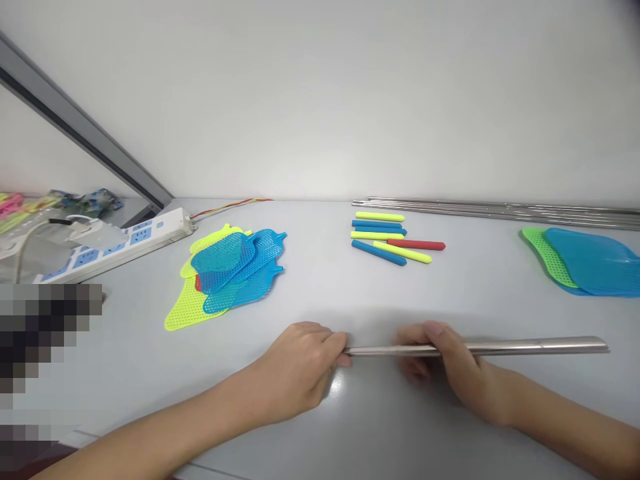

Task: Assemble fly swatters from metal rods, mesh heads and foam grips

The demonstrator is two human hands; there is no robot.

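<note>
- Pinching the left-hand, narrower end of a long, slender, shiny silver metal piece (540, 346), the left hand (307, 363) sits at 6 o'clock from the centre of my view, its thumb and fingers closed on the metal.
- At 4 o'clock I have the right hand (465, 377) along the same piece, thumb laid across its top and fingers curled; the fingertips blur, so I cannot tell how tightly they close.
- The silver piece runs roughly level from 6 o'clock out to 4 o'clock, its broader end projecting beyond the right hand; from here I cannot tell whether it is one tube or several rods together.
- Between 8 and 9 o'clock I see an overlapping pile of blue and yellow perforated plastic paddles (240, 293), with a bit of red showing among them.
- Near the centre, toward 3 o'clock, lie slim yellow, blue and red sticks (417, 245) with pointed right-hand tips.
- Further out at 3 o'clock is a stack of blue and green plastic paddles (595, 260); just above it, thin silver metal rods (550, 217) lie near the wall.
- At 9 o'clock a white power strip with blue sockets (167, 228) rests on the smooth grey tabletop (320, 287).
</note>
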